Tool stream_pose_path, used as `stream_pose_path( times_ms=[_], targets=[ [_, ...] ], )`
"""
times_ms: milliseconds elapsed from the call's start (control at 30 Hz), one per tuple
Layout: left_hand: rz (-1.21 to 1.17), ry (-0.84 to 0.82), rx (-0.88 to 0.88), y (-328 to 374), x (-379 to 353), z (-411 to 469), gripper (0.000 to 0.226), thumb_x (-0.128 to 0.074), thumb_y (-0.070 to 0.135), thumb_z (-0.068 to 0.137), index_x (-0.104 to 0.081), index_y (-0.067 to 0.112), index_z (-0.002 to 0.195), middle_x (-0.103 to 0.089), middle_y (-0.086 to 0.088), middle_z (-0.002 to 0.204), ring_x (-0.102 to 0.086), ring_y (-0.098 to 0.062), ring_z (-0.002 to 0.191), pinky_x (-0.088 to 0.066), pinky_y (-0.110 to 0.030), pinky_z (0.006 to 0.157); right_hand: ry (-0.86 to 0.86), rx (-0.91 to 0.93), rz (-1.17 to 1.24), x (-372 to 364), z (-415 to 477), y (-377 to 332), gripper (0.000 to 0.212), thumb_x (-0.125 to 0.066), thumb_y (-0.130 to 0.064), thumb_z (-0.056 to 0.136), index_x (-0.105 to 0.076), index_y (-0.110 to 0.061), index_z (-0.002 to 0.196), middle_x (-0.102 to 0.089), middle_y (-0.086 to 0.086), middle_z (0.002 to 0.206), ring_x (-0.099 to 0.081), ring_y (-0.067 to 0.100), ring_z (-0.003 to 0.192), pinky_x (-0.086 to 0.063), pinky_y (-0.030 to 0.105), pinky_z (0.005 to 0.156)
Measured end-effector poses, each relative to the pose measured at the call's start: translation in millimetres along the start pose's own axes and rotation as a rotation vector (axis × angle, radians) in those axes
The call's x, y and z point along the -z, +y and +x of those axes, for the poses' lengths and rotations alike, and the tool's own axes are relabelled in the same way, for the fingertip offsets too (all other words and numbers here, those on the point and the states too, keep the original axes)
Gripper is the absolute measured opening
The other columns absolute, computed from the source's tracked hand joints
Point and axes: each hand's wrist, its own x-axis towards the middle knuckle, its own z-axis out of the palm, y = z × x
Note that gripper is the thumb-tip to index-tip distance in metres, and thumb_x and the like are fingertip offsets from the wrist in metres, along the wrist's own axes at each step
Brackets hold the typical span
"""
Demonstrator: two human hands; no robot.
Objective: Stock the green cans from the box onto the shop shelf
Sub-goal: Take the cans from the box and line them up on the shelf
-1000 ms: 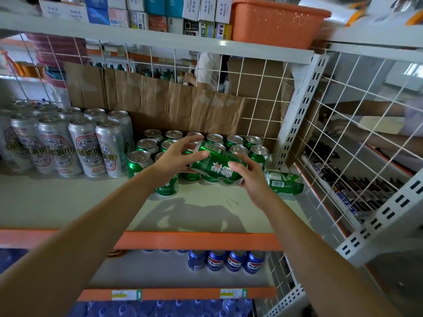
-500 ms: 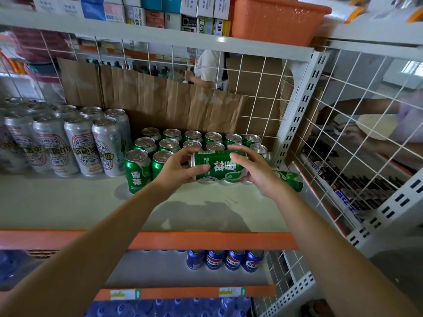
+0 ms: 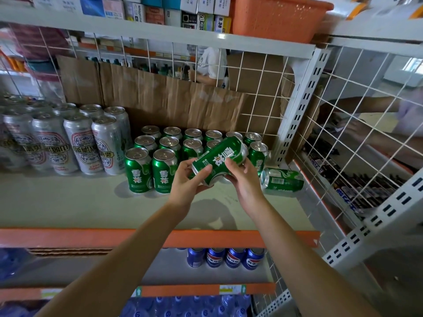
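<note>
1 green can (image 3: 217,156) held tilted in both hands above the shelf (image 3: 68,202).
It hangs just in front of the standing green cans (image 3: 163,170). The left hand (image 3: 186,181) curls round its lower end and the right hand (image 3: 243,179) grips its side. A fallen can (image 3: 282,179) lies right of them, and silver cans (image 3: 80,143) stand left.

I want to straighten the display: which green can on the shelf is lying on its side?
The fallen can beside the wire side panel; the other cans stand upright, and the tilted can is held.
</note>
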Motion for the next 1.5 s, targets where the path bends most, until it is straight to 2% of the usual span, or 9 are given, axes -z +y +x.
stream_pose_path(
  times_ms=[133,300,433,600,800,967,1200,1300,1500],
  targets=[
    [0.012,-0.032,-0.007,0,0,0,0.056,-0.07,0.023,0.074,-0.045,0.01,0.122,-0.055,-0.022,0.122,-0.063,-0.025,0.098,-0.053,-0.047,0.088,0.018,0.005,0.05,-1,2,1,0.034,-0.072,-0.011,0.076,-0.058,-0.01,0.107,-0.069,0.006,0.098,-0.068,0.018,0.09,-0.054,0.024,0.069],
    [0.201,-0.186,-0.036,5,10,3,0.062,-0.075,0.027,0.072,-0.044,0.022,0.125,-0.057,-0.009,0.115,-0.064,-0.017,0.092,-0.056,-0.032,0.082,-0.025,0.032,-0.064,3,7,-6,0.063,-0.079,-0.033,0.054,-0.06,-0.011,0.11,-0.068,0.009,0.107,-0.066,0.025,0.101,-0.055,0.039,0.085],
    [0.248,-0.208,-0.106,19,10,8,0.06,-0.068,0.028,0.08,-0.043,0.016,0.133,-0.056,0.003,0.107,-0.06,-0.005,0.093,-0.051,-0.016,0.074,-0.132,0.067,-0.242,9,6,-14,0.051,-0.078,-0.032,0.058,-0.062,-0.021,0.105,-0.07,0.001,0.103,-0.066,0.015,0.098,-0.053,0.026,0.08],
    [0.318,-0.222,-0.076,39,6,18,0.045,-0.059,0.028,0.088,-0.047,0.018,0.131,-0.059,-0.001,0.118,-0.059,-0.006,0.1,-0.051,-0.012,0.07,-0.236,-0.005,-0.34,9,4,-18,0.068,-0.079,-0.027,0.061,-0.053,-0.011,0.123,-0.066,0.008,0.115,-0.063,0.018,0.106,-0.053,0.027,0.084],
    [0.434,-0.296,-0.012,47,7,26,0.064,-0.076,0.043,0.067,-0.056,0.02,0.122,-0.065,-0.005,0.112,-0.063,-0.016,0.102,-0.052,-0.028,0.08,-0.264,-0.073,-0.341,6,0,-17,0.058,-0.081,-0.015,0.065,-0.049,-0.027,0.112,-0.066,0.01,0.114,-0.065,0.019,0.104,-0.052,0.031,0.088],
    [0.477,-0.286,-0.044,51,11,31,0.052,-0.074,0.029,0.074,-0.058,0.012,0.121,-0.069,-0.006,0.104,-0.066,-0.018,0.097,-0.054,-0.031,0.085,-0.217,-0.064,-0.329,5,-1,-12,0.06,-0.074,-0.011,0.074,-0.045,-0.02,0.126,-0.064,0.005,0.116,-0.062,0.015,0.107,-0.05,0.033,0.092],
    [0.554,-0.3,-0.038,47,23,38,0.047,-0.073,0.018,0.076,-0.058,0.013,0.121,-0.066,-0.01,0.114,-0.064,-0.023,0.105,-0.052,-0.04,0.092,-0.15,-0.037,-0.558,33,-14,18,0.046,-0.062,-0.021,0.088,-0.043,-0.018,0.13,-0.058,-0.002,0.109,-0.058,0.012,0.102,-0.048,0.014,0.083],
    [0.619,-0.32,-0.055,44,26,42,0.034,-0.073,0.012,0.077,-0.06,0.023,0.107,-0.068,-0.007,0.108,-0.064,-0.023,0.102,-0.051,-0.043,0.093,-0.091,-0.043,-0.758,52,-22,35,0.053,-0.057,-0.038,0.089,-0.04,-0.021,0.136,-0.057,-0.002,0.121,-0.053,0.013,0.115,-0.043,0.028,0.097],
    [0.718,-0.33,-0.073,36,29,48,0.047,-0.076,0.008,0.073,-0.054,0.016,0.114,-0.064,-0.005,0.108,-0.06,-0.021,0.104,-0.05,-0.039,0.095,-0.162,-0.07,-1.034,67,-31,55,0.064,-0.048,-0.048,0.092,-0.03,-0.017,0.145,-0.038,0.0,0.148,-0.038,0.013,0.134,-0.032,0.028,0.105]
  ],
)
